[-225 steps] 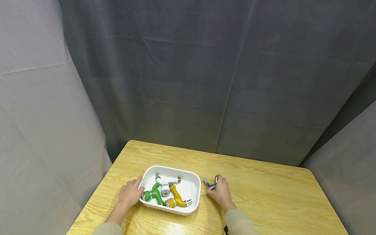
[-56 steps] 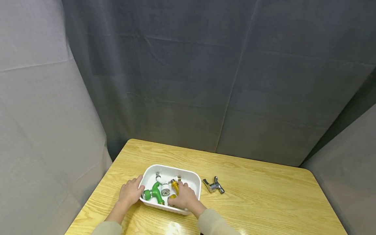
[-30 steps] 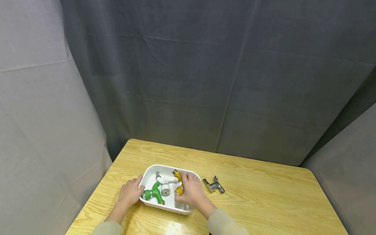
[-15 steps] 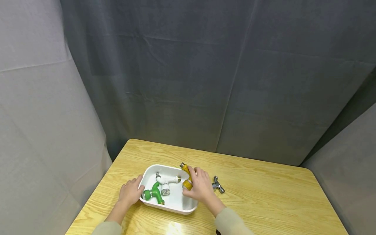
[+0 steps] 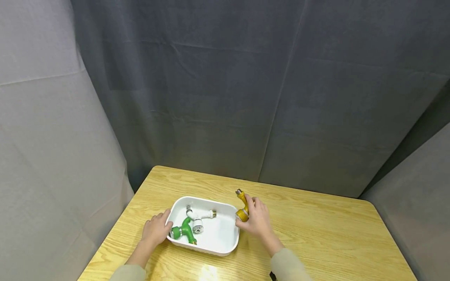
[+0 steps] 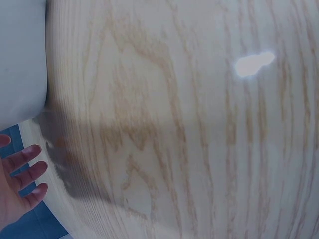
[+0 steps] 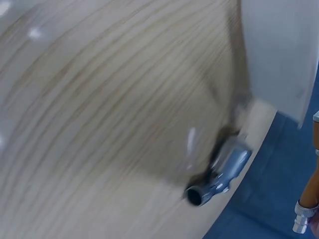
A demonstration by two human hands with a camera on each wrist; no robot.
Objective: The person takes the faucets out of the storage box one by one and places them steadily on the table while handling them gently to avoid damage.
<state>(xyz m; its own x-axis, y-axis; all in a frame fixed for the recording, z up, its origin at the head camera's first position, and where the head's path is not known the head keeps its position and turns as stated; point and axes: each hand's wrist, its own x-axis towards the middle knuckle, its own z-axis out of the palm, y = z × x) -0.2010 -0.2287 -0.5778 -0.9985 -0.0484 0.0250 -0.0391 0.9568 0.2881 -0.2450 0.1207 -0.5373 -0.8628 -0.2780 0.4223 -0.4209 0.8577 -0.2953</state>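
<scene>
In the head view my right hand grips a yellow tap just off the right end of the white tub; its metal-tipped spout points away from me. A sliver of this tap shows in the right wrist view. My left hand rests at the tub's left rim, thumb and fingertips right at the edge; its loosely spread fingers appear in the left wrist view. Inside the tub lie a green tap and a white tap.
A chrome tap lies on the table under my right hand, hidden by that hand in the head view. The wood-grain table extends to the right of the tub. A dark grey curtain hangs behind it, with pale cloth at the sides.
My right hand let go of the chrome tap on the table, took the yellow tap from the tub, lifted it and carried it right past the rim. My left hand stayed at the tub.
</scene>
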